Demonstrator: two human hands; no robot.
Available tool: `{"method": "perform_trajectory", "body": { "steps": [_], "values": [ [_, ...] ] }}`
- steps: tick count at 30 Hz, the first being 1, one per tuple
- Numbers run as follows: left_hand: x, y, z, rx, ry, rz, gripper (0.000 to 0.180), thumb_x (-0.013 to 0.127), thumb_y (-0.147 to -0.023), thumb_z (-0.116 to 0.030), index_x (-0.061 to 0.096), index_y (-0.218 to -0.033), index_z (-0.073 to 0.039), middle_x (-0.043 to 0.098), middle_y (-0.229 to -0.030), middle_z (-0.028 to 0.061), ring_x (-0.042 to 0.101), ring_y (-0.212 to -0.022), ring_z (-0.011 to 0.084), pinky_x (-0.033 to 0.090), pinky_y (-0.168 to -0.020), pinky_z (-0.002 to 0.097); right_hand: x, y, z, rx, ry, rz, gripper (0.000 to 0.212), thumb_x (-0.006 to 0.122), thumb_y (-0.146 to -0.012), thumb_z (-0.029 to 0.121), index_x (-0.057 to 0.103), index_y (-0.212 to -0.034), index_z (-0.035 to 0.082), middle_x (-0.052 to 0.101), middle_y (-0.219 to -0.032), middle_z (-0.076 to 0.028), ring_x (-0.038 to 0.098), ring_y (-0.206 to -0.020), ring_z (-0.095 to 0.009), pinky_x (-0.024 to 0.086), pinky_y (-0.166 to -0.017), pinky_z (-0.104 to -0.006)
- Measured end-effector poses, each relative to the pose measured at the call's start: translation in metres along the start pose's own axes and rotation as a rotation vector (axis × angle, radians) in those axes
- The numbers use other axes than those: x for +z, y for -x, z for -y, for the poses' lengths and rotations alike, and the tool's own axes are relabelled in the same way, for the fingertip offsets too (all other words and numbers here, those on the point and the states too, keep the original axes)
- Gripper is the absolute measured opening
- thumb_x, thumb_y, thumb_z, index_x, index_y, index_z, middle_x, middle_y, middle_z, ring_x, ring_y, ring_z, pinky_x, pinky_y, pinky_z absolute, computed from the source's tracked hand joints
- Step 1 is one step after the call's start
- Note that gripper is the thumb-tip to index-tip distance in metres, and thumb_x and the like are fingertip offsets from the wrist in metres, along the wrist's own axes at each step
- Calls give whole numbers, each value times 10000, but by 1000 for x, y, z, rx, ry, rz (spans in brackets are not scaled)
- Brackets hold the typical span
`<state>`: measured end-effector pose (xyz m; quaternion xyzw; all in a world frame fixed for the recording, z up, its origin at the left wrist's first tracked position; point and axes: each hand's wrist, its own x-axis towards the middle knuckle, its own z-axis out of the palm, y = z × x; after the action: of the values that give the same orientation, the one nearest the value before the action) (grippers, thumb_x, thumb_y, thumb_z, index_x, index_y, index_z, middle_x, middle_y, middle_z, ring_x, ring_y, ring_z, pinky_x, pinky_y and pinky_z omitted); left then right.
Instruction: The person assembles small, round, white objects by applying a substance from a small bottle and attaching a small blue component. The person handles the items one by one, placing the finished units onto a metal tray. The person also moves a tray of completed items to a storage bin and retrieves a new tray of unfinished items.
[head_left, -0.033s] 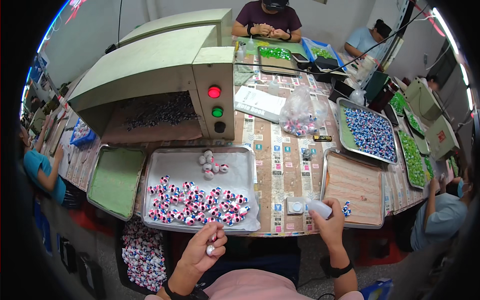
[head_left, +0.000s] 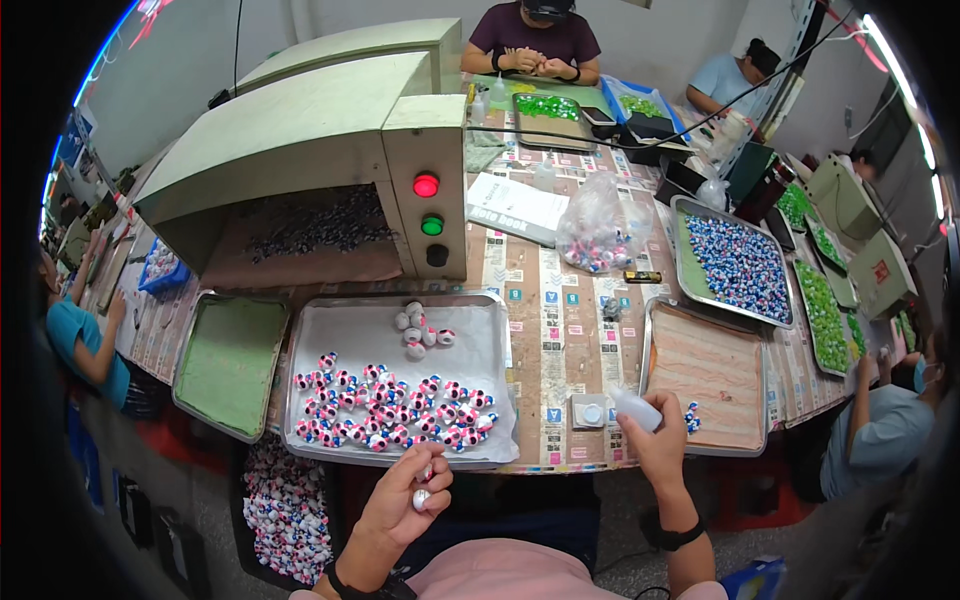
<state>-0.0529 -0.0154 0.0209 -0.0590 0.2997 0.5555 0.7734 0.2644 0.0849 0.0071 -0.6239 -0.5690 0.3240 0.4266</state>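
Note:
My left hand is below the table's front edge, pinching a small white round bead piece between its fingers. My right hand is raised at the front right edge and grips a small white squeeze bottle with its tip pointing up and left. Just ahead of the left hand lies a metal tray lined with white paper, holding several pink, white and blue painted beads in rows and a small cluster of plain white ones.
A green-lined tray sits left, a tan-lined tray right, a small white square dish between. A big green machine with red and green lamps stands behind. Other people work around the table; trays of blue and green beads lie at right.

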Motion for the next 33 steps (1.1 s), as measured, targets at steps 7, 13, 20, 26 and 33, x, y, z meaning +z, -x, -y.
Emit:
{"method": "perform_trajectory", "body": {
  "steps": [7, 13, 20, 26, 33],
  "values": [
    [22, 2, 1, -60, 102, 10, 303, 532, -908, -69, 496, -1202, -6, 552, -921, 102, 510, -764, 164, 426, -594, 248, 33, -58, -19, -99, -78, 14, 382, 713, -768, 57, 563, -1116, 12, 627, -982, -90, 605, -869, -171, 484, -761, -281],
    [-3, -3, 11, -199, 265, 113, 303, 508, -969, -212, 533, -1185, -1, 608, -1083, 182, 571, -805, 199, 475, -629, 271, 51, -71, -16, -49, -20, 69, 447, 684, -765, 18, 535, -1186, 16, 632, -1071, -110, 613, -975, -172, 501, -764, -274],
    [-8, -8, 21, -195, 128, 139, 323, 480, -989, -249, 522, -1203, -11, 589, -1187, 210, 619, -876, 221, 507, -678, 313, -5, -47, -6, -308, 326, -113, 332, 680, -752, 36, 612, -1076, 19, 642, -1042, -135, 599, -1006, -281, 480, -831, -362],
    [0, -14, 25, -250, 54, 228, 296, 501, -981, -219, 508, -1194, -13, 560, -1249, 217, 624, -883, 210, 510, -741, 313, -87, -39, -36, 45, 684, -167, 227, 693, -735, 72, 668, -957, 35, 650, -910, -142, 617, -863, -294, 486, -770, -376],
    [18, -24, 46, -233, -98, 209, 301, 531, -969, -195, 505, -1209, -16, 594, -1121, 128, 559, -865, 150, 483, -755, 300, -94, -50, -76, 7, 517, -52, 217, 657, -735, 38, 688, -949, 25, 611, -814, -138, 611, -741, -246, 490, -661, -355]
  ]
}}
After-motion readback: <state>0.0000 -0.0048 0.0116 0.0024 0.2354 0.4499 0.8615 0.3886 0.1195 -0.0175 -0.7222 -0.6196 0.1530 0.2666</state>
